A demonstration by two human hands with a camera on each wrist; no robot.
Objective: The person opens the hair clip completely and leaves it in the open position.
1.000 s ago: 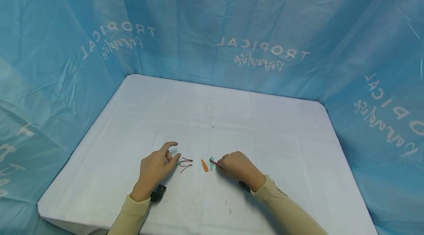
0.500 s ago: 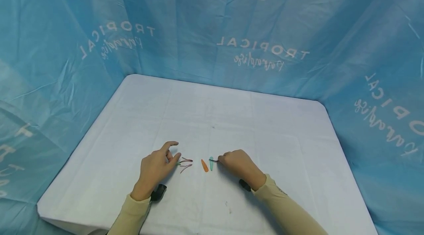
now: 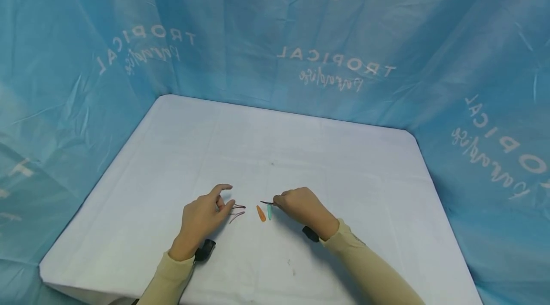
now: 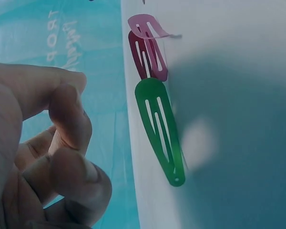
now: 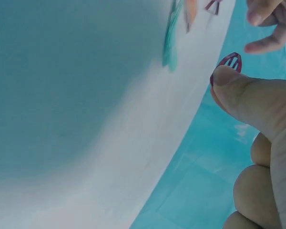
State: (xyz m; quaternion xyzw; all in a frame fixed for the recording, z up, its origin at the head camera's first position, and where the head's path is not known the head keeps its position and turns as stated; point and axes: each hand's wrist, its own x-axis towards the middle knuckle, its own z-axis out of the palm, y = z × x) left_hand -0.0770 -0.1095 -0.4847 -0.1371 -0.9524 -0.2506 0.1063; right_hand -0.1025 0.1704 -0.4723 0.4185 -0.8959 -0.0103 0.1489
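My right hand (image 3: 306, 209) pinches a dark red snap hair clip (image 5: 234, 61) between thumb and finger. In the head view this clip points left, close above the upper end of a teal hair clip (image 3: 269, 212). An orange hair clip (image 3: 260, 213) lies just left of the teal one. Farther left, my left hand (image 3: 202, 219) holds nothing, its fingers loosely bent beside more clips. The left wrist view shows these as a green clip (image 4: 157, 119), a dark red clip (image 4: 139, 55) and a pink clip (image 4: 159, 62), lying close together and partly overlapping.
A white cloth (image 3: 343, 166) covers the table. Blue printed curtains (image 3: 258, 33) stand along its back and sides. Dark devices are strapped at the left wrist (image 3: 205, 250) and the right wrist (image 3: 310, 234).
The right hand has moved slightly left and away from the body, carrying the dark red hair clip. My left hand keeps its pose. The head view has shifted a little.
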